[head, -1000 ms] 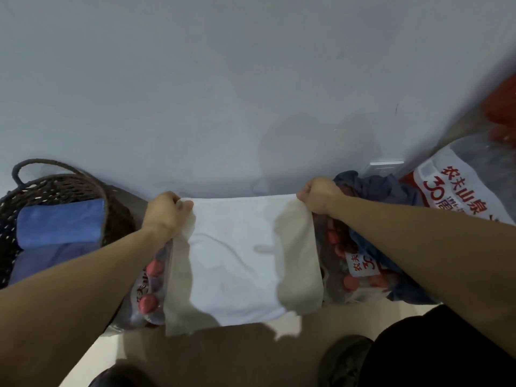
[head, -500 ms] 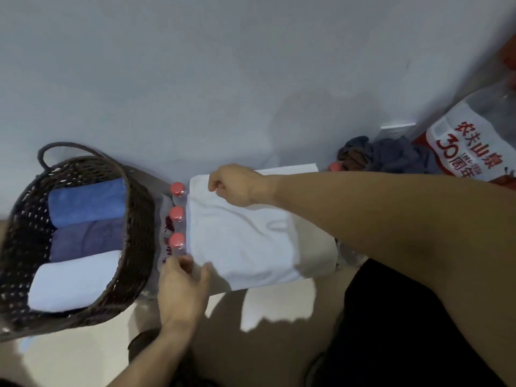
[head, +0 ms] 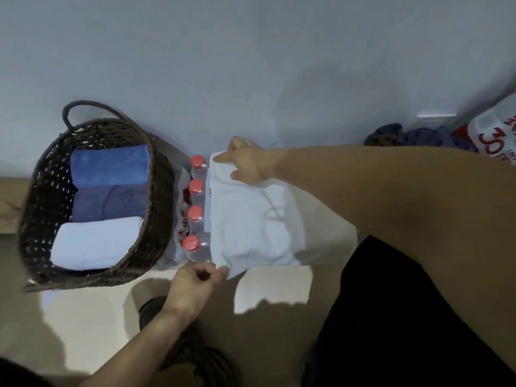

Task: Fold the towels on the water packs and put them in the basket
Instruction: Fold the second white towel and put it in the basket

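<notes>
Head view, from above, shows a white towel (head: pixel 251 219) lying partly folded across the top of a water pack (head: pixel 192 216), whose red-capped bottles peek out along the towel's left edge. The right hand (head: pixel 245 166) reaches across to the far left corner, its fingers (head: pixel 223 157) pressing or pinching the cloth there; I cannot tell which from this angle. The left hand (head: pixel 195 283) sits at the near left corner, fingers curled with the thumb and forefinger closed on the towel's edge. Just left of the pack stands a dark woven basket (head: pixel 39 219), touching or very nearly touching it, and already holding three folded towels side by side: a blue one at the far end, a purple one in the middle, a pale one nearest. Further right, against the wall, a heap of dark cloth (head: pixel 402 135) waits beside another printed water pack (head: pixel 494 135). The trouble I would watch for is the towel's right side, which overhangs the pack's edge and hangs unsupported; a pull on the left corners could drag the layers out of line or let the fold slide apart. The pack's bumpy top gives a poor flat surface, so creases may set crooked.
</notes>
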A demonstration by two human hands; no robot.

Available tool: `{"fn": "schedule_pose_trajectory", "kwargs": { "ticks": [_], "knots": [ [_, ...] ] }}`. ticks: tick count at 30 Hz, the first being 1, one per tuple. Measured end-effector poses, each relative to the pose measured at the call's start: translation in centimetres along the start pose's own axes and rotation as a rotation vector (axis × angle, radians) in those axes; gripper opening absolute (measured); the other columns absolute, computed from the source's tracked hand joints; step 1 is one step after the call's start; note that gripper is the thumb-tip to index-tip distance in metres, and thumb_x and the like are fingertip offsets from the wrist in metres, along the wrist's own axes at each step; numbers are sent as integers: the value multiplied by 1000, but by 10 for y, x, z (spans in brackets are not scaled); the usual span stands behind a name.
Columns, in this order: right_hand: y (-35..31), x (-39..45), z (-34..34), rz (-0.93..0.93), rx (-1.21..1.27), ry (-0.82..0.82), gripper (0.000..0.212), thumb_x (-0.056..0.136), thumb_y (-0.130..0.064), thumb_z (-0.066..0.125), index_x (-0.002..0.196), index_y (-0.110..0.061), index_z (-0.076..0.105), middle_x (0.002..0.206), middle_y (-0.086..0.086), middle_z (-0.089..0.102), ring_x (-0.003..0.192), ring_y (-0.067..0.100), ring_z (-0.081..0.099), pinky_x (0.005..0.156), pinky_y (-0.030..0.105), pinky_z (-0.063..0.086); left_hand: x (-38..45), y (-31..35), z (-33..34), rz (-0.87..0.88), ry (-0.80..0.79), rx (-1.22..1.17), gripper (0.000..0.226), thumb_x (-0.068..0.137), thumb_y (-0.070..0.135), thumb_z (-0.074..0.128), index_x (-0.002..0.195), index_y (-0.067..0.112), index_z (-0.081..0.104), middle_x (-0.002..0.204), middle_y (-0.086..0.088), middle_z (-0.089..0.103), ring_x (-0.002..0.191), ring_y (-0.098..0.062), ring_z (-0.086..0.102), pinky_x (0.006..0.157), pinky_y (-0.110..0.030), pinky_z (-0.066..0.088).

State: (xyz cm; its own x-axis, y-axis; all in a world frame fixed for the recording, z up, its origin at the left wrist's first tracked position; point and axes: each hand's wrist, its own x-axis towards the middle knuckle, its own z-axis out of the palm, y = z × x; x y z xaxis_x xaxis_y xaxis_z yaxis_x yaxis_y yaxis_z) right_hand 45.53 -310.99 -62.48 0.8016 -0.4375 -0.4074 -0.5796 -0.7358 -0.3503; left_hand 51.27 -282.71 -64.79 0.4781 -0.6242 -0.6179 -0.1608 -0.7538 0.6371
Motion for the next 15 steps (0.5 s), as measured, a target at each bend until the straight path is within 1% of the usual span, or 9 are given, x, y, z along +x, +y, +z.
{"fn": "schedule_pose_trajectory", "kwargs": {
  "ticks": [2, 3, 5, 6, 8, 10, 12, 13, 15],
  "knots": [
    [0, 0, 0, 7, -9, -4, 59, 97, -26, 51, 151, -36, 30, 139, 9, 30, 129, 32, 32, 112, 45, 31, 3, -4, -2, -125, -43, -26, 30, 81, 27, 77, 67, 3, 68, 53, 4, 64, 47, -1, 54, 59, -15, 46],
    [-1, 0, 0, 13, -10, -6, 59, 97, -29, 51, 151, -36, 29, 139, 9, 29, 129, 33, 32, 112, 46, 31, 4, -6, -4, -229, -84, -122, 27, 81, 24, 78, 76, -1, 69, 58, -2, 68, 50, -5, 61, 60, -21, 51],
    [-4, 1, 0, 30, -6, -11, 59, 97, -35, 50, 152, -36, 28, 141, 11, 28, 130, 34, 31, 112, 48, 31, 5, -6, -10, -439, -159, -369, 26, 82, 16, 77, 91, -5, 64, 64, -13, 72, 58, -15, 71, 54, -23, 56],
    [-5, 1, -1, 41, -2, -17, 60, 96, -38, 49, 152, -36, 28, 142, 11, 28, 132, 35, 30, 112, 48, 31, 5, -4, -14, -486, -175, -417, 26, 82, 12, 77, 94, -6, 63, 66, -16, 72, 60, -18, 72, 52, -23, 56],
    [-6, 1, -2, 54, 0, -24, 60, 96, -38, 49, 152, -36, 27, 144, 11, 26, 134, 34, 29, 113, 47, 30, 4, 0, -20, -509, -211, -383, 27, 83, 10, 75, 98, -9, 63, 70, -19, 72, 59, -21, 72, 50, -23, 55],
    [-7, -1, -3, 49, -6, -31, 61, 96, -35, 50, 153, -35, 26, 145, 10, 26, 134, 33, 28, 114, 46, 29, 2, 5, -24, -456, -208, -282, 31, 84, 8, 74, 102, -13, 59, 69, -20, 70, 52, -25, 68, 45, -24, 52],
    [-6, -4, -5, 49, -5, -50, 63, 96, -30, 50, 154, -34, 24, 147, 8, 25, 136, 32, 27, 115, 45, 28, 4, 13, -26, -413, -178, -159, 29, 87, 4, 70, 104, -10, 51, 62, -19, 65, 47, -29, 60, 41, -27, 47],
    [-4, -7, -6, 52, 11, -61, 65, 95, -26, 50, 154, -34, 24, 148, 7, 25, 138, 31, 26, 115, 44, 28, 4, 20, -28, -374, -188, 7, 24, 90, 7, 67, 102, -5, 50, 61, -16, 66, 47, -28, 61, 42, -29, 49],
    [0, -13, -12, 52, 90, -81, 70, 92, -16, 50, 154, -33, 23, 153, 6, 26, 140, 28, 30, 115, 40, 30, 3, 39, -33, -199, -179, 491, 16, 91, 19, 63, 92, 4, 58, 64, -7, 72, 54, -26, 69, 50, -33, 57]
  ]
}}
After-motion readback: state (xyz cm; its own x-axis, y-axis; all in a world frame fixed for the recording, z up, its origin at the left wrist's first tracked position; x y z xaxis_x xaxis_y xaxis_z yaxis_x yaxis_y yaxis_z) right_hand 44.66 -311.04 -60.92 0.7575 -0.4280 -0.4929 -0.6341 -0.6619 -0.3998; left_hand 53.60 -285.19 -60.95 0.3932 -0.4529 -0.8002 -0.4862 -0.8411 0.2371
